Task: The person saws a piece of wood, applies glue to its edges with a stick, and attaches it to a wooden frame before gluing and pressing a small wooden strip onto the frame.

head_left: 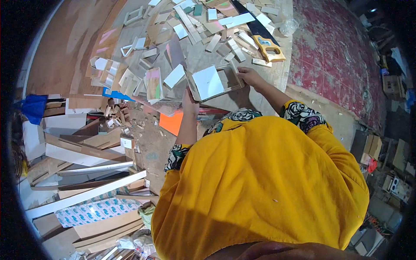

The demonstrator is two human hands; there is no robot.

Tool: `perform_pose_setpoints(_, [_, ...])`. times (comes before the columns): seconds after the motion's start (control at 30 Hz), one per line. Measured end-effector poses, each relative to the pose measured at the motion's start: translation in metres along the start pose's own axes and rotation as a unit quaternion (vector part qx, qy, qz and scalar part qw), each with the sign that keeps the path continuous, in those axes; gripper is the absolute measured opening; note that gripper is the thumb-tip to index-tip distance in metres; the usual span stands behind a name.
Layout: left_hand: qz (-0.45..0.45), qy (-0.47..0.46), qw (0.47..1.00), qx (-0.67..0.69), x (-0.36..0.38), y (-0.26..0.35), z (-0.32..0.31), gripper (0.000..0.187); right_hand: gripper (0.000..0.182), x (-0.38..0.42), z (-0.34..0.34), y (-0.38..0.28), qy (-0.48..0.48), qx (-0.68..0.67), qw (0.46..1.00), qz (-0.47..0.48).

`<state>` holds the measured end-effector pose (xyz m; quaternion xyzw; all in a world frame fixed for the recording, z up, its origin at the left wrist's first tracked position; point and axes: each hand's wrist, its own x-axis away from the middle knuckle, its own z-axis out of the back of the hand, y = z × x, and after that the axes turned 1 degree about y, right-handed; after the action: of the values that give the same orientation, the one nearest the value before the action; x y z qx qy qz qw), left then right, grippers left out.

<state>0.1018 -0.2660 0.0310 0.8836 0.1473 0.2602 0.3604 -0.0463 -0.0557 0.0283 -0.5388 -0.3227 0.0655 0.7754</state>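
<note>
A shallow wooden frame (229, 77) is held between my two hands over the near edge of the workbench. A white panel (209, 82) covers its left part, and the right part shows an open compartment. My left hand (190, 103) is closed on the frame's lower left corner, its fingertips partly hidden. At the frame's right end, my right hand (249, 77) grips the edge. Just left of the frame lies a small white piece (174, 76), beside a block with pink and green marks (154, 84).
Many wood offcuts (212, 43) cover the workbench (281, 65). A handsaw with a yellow handle (269, 48) lies at the back right. Long boards (86, 193) are piled on the floor at left, near an orange sheet (172, 125). A red, worn surface (333, 65) extends at right.
</note>
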Motion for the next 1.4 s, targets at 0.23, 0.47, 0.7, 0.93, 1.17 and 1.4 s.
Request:
perform_pose_setpoints(0.23, [0.017,0.01,1.0,0.018,-0.003,-0.004,0.004,0.035,0.044,-0.003,-0.004,0.005,0.026,-0.019,0.999,-0.006])
perform_pose_setpoints(0.47, [-0.016,-0.024,0.999,-0.023,-0.018,-0.011,0.021,0.034,0.047,0.008,-0.006,-0.005,0.012,-0.014,1.0,-0.021])
perform_pose_setpoints(0.7, [-0.022,-0.051,0.993,-0.103,-0.014,0.002,0.004,0.037,0.046,0.001,-0.009,0.009,0.046,0.038,0.998,0.005])
perform_pose_setpoints(0.93, [-0.019,-0.022,0.995,-0.094,-0.011,0.003,0.006,0.046,0.047,0.004,-0.007,0.015,0.078,-0.033,0.996,0.019])
perform_pose_setpoints(1.17, [-0.048,0.046,0.952,-0.298,0.016,-0.026,0.045,0.049,0.039,0.028,-0.013,0.028,-0.025,-0.072,0.997,-0.028])
perform_pose_setpoints(1.4, [-0.156,0.114,0.889,-0.414,0.007,0.003,0.002,0.039,0.039,0.06,-0.026,0.021,-0.116,0.039,0.99,0.073])
